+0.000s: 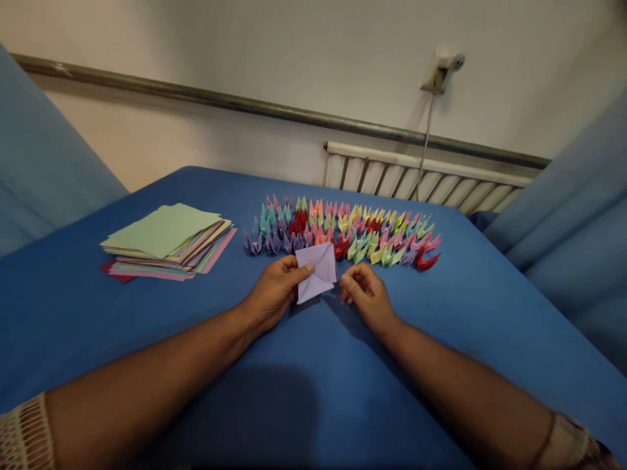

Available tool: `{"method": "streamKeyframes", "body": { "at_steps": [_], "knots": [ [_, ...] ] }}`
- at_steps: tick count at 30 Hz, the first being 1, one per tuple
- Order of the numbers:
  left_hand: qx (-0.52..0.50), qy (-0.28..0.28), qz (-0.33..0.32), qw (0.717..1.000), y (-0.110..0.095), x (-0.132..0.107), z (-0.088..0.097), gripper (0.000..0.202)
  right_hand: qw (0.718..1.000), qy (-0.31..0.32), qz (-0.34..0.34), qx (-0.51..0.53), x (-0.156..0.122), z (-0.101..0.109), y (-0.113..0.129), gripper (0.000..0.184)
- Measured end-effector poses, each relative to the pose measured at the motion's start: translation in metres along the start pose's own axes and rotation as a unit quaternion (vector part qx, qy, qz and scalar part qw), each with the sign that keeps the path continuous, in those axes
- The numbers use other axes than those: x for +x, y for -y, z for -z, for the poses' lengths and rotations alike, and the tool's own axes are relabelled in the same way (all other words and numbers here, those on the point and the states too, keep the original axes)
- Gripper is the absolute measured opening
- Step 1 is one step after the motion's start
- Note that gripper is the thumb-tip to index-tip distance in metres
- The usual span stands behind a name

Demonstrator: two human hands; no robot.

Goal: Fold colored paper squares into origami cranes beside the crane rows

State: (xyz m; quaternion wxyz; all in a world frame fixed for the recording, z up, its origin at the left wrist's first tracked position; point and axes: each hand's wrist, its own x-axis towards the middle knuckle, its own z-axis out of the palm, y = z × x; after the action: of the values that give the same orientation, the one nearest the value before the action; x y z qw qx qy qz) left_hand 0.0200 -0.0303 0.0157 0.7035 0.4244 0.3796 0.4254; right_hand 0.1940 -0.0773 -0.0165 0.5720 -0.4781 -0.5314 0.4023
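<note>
My left hand (275, 287) pinches a lilac sheet of origami paper (321, 266) by its left edge, thumb on top. The paper is folded into a small square shape with creases, and its layers stand partly apart at the right. Just to the right of it, my right hand (367, 292) hovers with its fingers curled in and the thumb near the fingertips. It is apart from the paper, and I see nothing in it. Behind both hands stand rows of folded paper cranes (360, 247) in many colours.
A pile of coloured paper sheets (166, 232), pale green on top, lies at the left of the blue-covered table (235, 405). Beyond the far edge are a radiator (392, 171), a rail and a socket (435, 73) with a plugged-in cord. Blue curtains hang at both sides.
</note>
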Motion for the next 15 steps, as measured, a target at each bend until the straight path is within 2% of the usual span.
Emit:
{"method": "streamKeyframes", "body": {
  "at_steps": [4,6,9,11,15],
  "knots": [
    [0.039,0.012,-0.018,0.999,0.004,0.0,0.0,0.035,0.999,0.026,-0.003,-0.03,-0.003,-0.004,-0.004,0.027],
    [0.109,0.012,-0.032,0.993,0.007,-0.001,0.0,0.031,0.999,0.011,0.003,-0.039,-0.002,-0.003,-0.007,0.024],
    [0.242,0.022,-0.039,0.969,0.01,-0.003,-0.001,0.027,0.998,-0.017,0.014,-0.054,0.0,-0.002,-0.01,0.02],
    [0.296,0.031,-0.042,0.954,0.01,-0.005,-0.002,0.026,0.996,-0.027,0.034,-0.083,0.0,-0.002,-0.01,0.015],
    [0.327,0.049,-0.039,0.943,0.008,-0.007,-0.004,0.026,0.98,-0.03,0.097,-0.174,-0.005,-0.003,-0.004,0.005]
  ]
}}
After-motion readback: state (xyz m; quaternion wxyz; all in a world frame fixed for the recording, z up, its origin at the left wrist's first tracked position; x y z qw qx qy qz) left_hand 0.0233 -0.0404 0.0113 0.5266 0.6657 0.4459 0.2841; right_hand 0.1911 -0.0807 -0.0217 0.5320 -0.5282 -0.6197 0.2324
